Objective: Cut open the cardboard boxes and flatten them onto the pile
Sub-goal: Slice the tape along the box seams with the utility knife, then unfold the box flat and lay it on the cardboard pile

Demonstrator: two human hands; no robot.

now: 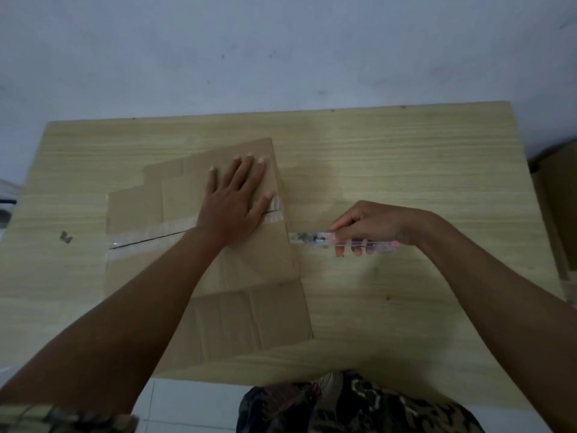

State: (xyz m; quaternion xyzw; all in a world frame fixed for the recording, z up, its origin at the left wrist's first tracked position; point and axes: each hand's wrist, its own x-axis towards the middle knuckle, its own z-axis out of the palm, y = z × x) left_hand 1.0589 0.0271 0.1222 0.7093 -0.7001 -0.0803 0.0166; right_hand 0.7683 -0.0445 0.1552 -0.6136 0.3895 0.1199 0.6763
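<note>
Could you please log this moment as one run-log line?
left hand flat, pressing cardboard box | right hand gripping cutter beside box edge | taped seam slit

1. A single camera sits on the person's head, looking forward and steeply down.
2. It is close: both forearms enter from the bottom edge, and the right hand [371,228] gripping the cutter [343,242] lies just right of centre.
3. Beyond that grip, the table [406,157] runs to the wall [281,51].
4. Wide-angle bending bows the table's edges.
5. No second view exists to share the scene.
</note>
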